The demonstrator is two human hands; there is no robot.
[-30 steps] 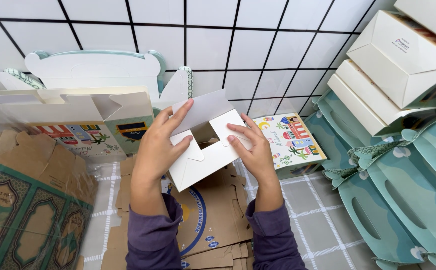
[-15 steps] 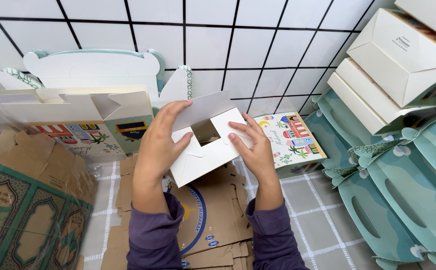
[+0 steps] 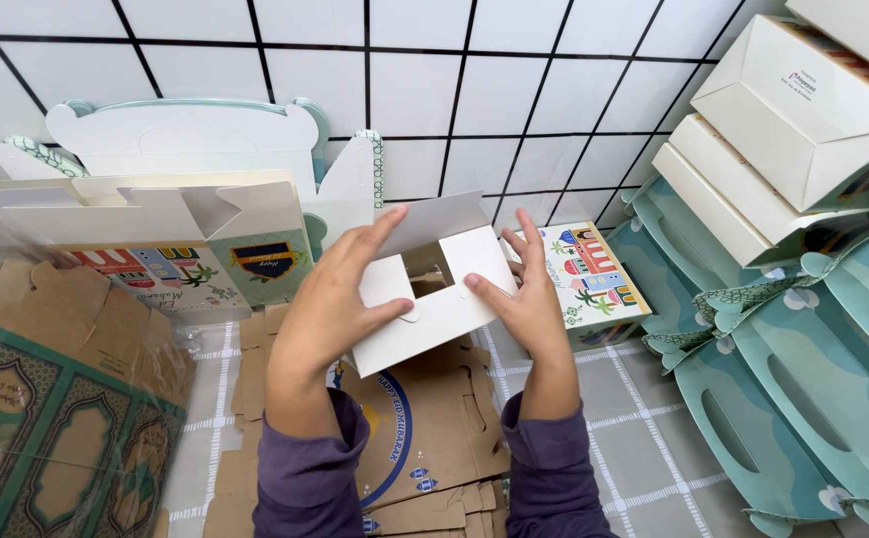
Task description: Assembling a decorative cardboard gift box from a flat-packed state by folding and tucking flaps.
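1. White carton sits at the centre of the view, held in the air above a stack of flat brown cardboard blanks; its flaps are half folded, so the opening at its top shows.
2. Left hand grips it from nine o'clock, fingers spread over the top flap and thumb pressing the rounded tab, seemingly to keep the fold down.
3. Right hand braces it from three o'clock, fingers together along the side panel and thumb on the front.
4. Teal handled boxes lie stacked at four o'clock; a printed box stands just behind the right hand.
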